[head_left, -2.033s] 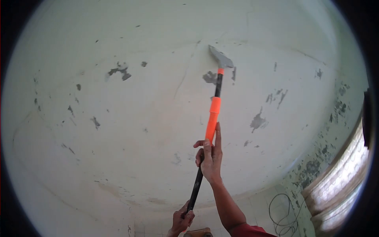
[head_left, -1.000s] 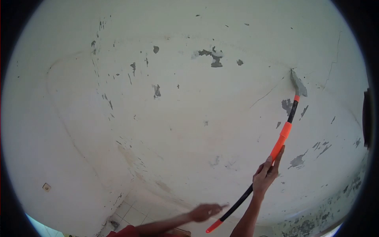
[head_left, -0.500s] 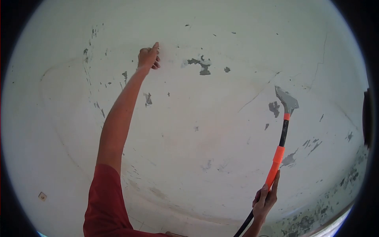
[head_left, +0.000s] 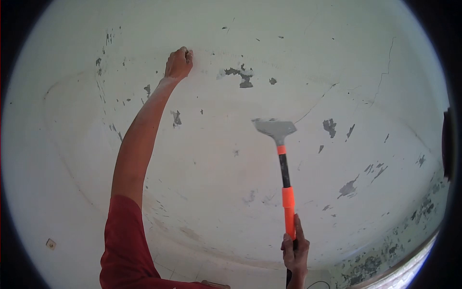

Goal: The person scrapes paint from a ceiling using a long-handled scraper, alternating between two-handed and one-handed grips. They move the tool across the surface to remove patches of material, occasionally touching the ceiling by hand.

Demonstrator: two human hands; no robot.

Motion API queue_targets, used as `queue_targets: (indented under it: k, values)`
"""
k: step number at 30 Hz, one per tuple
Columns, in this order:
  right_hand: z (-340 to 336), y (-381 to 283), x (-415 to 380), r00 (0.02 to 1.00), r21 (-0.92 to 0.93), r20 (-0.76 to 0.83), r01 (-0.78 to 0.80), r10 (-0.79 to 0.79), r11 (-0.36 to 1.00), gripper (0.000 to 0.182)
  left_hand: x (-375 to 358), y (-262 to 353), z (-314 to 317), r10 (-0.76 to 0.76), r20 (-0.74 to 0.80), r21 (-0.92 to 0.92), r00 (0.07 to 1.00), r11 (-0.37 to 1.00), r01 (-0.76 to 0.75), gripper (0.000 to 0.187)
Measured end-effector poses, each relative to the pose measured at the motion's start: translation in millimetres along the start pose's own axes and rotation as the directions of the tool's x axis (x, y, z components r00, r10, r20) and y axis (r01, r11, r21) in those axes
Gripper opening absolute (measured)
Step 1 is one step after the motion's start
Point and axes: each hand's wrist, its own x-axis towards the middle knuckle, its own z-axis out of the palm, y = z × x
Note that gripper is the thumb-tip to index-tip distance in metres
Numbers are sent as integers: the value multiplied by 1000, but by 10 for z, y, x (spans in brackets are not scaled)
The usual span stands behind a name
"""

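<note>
My right hand (head_left: 296, 255) is wrapped round the orange and black handle of a long-handled scraper (head_left: 275, 129). Its wide grey metal blade points up across the middle of the wall. Up at the left, my left hand (head_left: 178, 63) is closed in a fist right at the wall, the arm stretched out in a red sleeve; what its fingers hold, if anything, I cannot make out. Between the blade and my left hand lies a grey patch of bared wall (head_left: 244, 76) with ragged paint edges.
More chipped patches dot the pale wall, one right of the blade (head_left: 329, 127). A thin crack (head_left: 315, 103) runs up from the blade's right side. A wall socket (head_left: 51, 244) sits low at the left. Mottled peeling paint (head_left: 370, 267) covers the lower right.
The scraper has swung left from the right side of the wall to the middle, its handle now nearly upright. My left hand has turned, with fingers and thumb drawn closer together.
</note>
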Motion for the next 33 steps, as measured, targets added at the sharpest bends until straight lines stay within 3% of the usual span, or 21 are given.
queue_targets:
  k: [2, 4, 5, 7, 8, 10, 11, 13, 14, 16, 18, 20, 21, 22, 23, 25, 26, 27, 28, 29, 33]
  values:
    - [50, 56, -10, 996, 44, 43, 72, -74, 996, 64, -31, 106, -12, -49, 33, -61, 998, 997, 51, 32]
    - [66, 28, -12, 996, 39, 61, 61, -63, 997, 65, -20, 120, 54, -346, 83, -298, 934, 886, 355, 36]
    - [72, 21, -22, 995, 36, 85, 49, -52, 998, 65, -9, 124, 88, -349, 88, -299, 933, 885, 358, 36]
    - [91, 9, -20, 995, 29, 97, 12, -15, 1000, 65, 5, 136, 136, -507, 53, -543, 860, 709, 451, 39]
    - [102, 6, -19, 994, 22, 107, -19, 16, 1000, 65, -6, 106, 118, -512, 58, -539, 857, 707, 458, 39]
    - [143, 32, 1, 995, 29, 96, -12, 10, 1000, 65, -62, 315, -281, -287, -135, -407, 948, 889, 211, 38]
    - [165, 30, 5, 997, 37, 83, -1, -2, 999, 65, -108, 377, -498, -297, -133, -394, 946, 891, 224, 38]
    - [168, -76, 8, 994, 52, 108, -35, 30, 998, 65, -262, 445, -825, -190, 139, -449, 972, 863, 233, 38]
    - [173, -114, 16, 993, 65, 110, -59, 52, 996, 64, -434, 456, -886, -196, 141, -440, 970, 866, 239, 38]
    - [205, -112, 42, 992, 81, 117, -53, 44, 995, 64, -838, 473, -1038, -171, 346, -280, 923, 920, 275, 36]
    - [284, -141, 98, 991, 97, 129, -41, 29, 994, 63, -1263, 244, -950, -161, 465, -331, 871, 880, 340, 21]
    - [375, -198, 194, 993, 95, 121, -19, 8, 995, 62, -1765, 110, -801, -190, 470, -323, 862, 872, 368, 33]
    - [419, -238, 243, 991, 93, 133, -12, -1, 996, 62, -1985, 132, -751, -185, 444, -221, 877, 926, 307, 42]
    - [474, -290, 298, 990, 82, 143, -27, 15, 996, 61, -2266, 79, -621, -103, 358, -271, 928, 940, 209, 47]
    - [537, -337, 350, 988, 74, 149, -42, 30, 996, 60, -2497, 299, -650, -101, 364, -327, 926, 917, 229, 50]
    - [682, -384, 472, 989, 75, 145, 19, -30, 997, 59, -2914, 738, -630, 132, 110, -410, 985, 909, -76, 59]
    - [748, -407, 521, 987, 71, 139, 66, -75, 995, 59, -3027, 982, -698, 288, 32, -310, 957, 913, -264, 62]
    - [801, -448, 557, 987, 72, 143, 68, -78, 995, 59, -3134, 1154, -748, 402, 135, -214, 906, 904, -370, 62]
    - [849, -496, 604, 985, 66, 149, 76, -86, 995, 60, -3196, 1254, -759, 611, 286, -4, 738, 771, -636, 58]
    - [892, -527, 642, 984, 59, 155, 85, -93, 995, 60, -3224, 1381, -750, 726, 332, 54, 602, 623, -781, 55]
    - [1046, -621, 713, 982, 173, 114, 127, -148, 977, 63, -3189, 1563, -428, 768, 307, -73, 561, 607, -791, 33]
